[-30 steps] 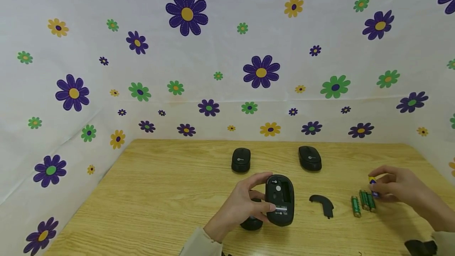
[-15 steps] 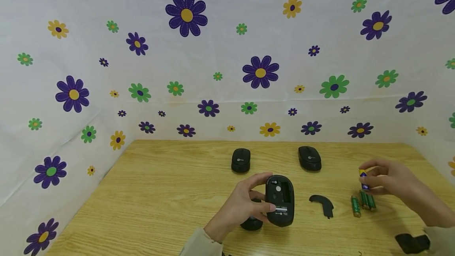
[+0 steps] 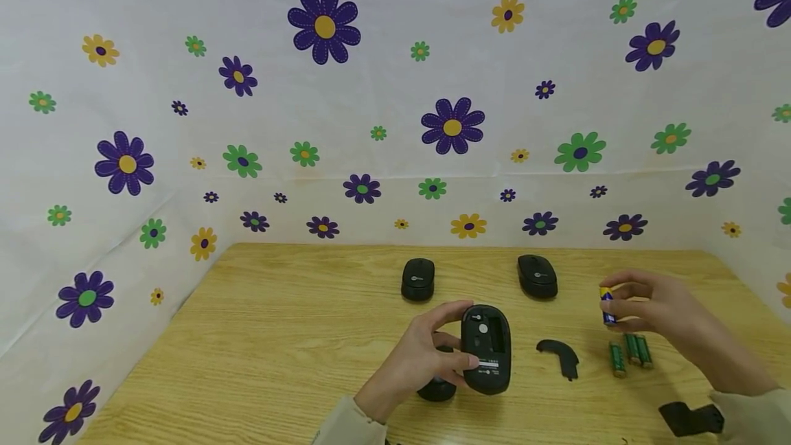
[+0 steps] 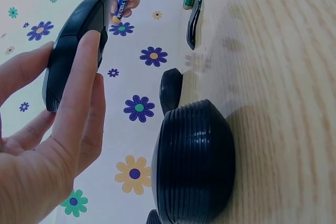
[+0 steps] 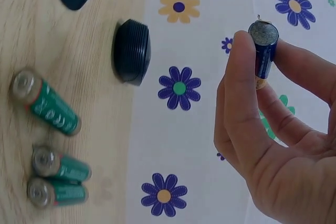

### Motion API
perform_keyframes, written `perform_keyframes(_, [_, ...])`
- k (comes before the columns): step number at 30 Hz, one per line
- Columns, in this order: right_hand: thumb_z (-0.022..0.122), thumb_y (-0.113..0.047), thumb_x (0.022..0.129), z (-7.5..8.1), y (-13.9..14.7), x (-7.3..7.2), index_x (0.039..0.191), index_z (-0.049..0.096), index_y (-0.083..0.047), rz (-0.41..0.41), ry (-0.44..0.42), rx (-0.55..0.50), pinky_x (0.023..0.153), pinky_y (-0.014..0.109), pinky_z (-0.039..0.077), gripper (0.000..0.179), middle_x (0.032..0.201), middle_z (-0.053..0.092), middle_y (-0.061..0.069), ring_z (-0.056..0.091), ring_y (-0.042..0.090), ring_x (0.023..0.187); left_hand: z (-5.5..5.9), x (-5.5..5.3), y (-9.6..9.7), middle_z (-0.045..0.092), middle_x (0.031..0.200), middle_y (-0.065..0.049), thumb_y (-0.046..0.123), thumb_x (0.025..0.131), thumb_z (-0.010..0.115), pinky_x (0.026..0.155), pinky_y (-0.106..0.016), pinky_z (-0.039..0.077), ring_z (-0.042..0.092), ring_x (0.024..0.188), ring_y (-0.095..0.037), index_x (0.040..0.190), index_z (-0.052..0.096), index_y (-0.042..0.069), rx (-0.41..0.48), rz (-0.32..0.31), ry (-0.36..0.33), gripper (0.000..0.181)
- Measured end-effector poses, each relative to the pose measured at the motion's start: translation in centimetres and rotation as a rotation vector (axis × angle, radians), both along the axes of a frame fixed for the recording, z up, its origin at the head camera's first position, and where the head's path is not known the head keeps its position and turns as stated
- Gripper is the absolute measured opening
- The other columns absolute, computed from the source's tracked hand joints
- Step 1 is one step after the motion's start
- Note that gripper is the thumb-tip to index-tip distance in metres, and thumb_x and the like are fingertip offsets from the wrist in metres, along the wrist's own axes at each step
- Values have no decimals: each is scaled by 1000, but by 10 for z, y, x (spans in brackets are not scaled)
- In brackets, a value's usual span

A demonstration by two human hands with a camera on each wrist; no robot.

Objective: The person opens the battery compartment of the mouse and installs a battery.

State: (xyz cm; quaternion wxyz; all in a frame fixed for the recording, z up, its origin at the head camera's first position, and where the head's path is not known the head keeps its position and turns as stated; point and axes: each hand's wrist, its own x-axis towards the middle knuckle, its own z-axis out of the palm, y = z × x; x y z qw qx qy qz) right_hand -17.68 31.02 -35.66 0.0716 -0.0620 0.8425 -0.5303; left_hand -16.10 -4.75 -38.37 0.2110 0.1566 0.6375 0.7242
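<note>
My left hand point(image 3: 426, 349) grips a black computer mouse point(image 3: 494, 380) above the table, its underside facing me and its battery slot uncovered. In the left wrist view the thumb and fingers hold the mouse point(image 4: 68, 56) by its sides. A blue and yellow battery point(image 3: 608, 306) is pinched upright between the thumb and fingers of my right hand point(image 3: 661, 304), raised off the table. The right wrist view shows the flat end of this battery point(image 5: 264, 34). On the table between the hands lies a curved black battery cover point(image 3: 564, 357).
Three green batteries point(image 3: 617, 359) lie below my right hand. Two black mice stand at the back, one at the middle point(image 3: 418, 280) and one further right point(image 3: 537, 277). Another mouse point(image 3: 437, 390) sits partly hidden behind my left hand. A black piece point(image 3: 689, 419) is near the right sleeve.
My right hand has moved left and slightly up with the battery, away from above the green batteries. My left hand and its mouse have stayed in place.
</note>
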Motion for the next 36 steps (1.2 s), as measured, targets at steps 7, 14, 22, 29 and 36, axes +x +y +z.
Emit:
perform_keyframes(7, [64,2,97,1,-16,-2,127,46,22,11,1,-18,74,39,64,39,97,60,11,68,17,80,1,0,-1,52,142,-8,-19,81,69,59,-39,63,70,97,-25,147,53,10,-10,9,4,74])
perform_keyframes(14, [65,1,96,4,-29,-1,126,47,22,24,32,-18,73,37,64,40,101,59,14,67,17,81,0,0,-1,52,143,-8,-19,81,69,59,-40,63,70,98,-26,148,53,10,1,9,9,75])
perform_keyframes(22, [64,2,97,7,-43,0,126,48,21,39,39,-69,74,39,64,38,107,56,19,66,17,84,-1,-1,-1,52,143,-8,-20,81,69,59,-40,63,70,98,-27,148,52,10,7,11,7,75])
perform_keyframes(29, [63,4,97,10,-53,3,123,51,20,47,63,-92,74,40,64,34,104,56,17,66,17,83,0,-1,-2,52,143,-8,-19,81,69,60,-41,63,70,98,-27,148,52,10,8,9,3,75])
perform_keyframes(36, [64,4,96,11,-61,4,123,50,20,61,71,-91,74,41,63,34,105,57,20,67,17,85,0,-1,-2,53,143,-8,-18,81,69,60,-42,63,70,98,-26,148,52,10,7,9,4,74])
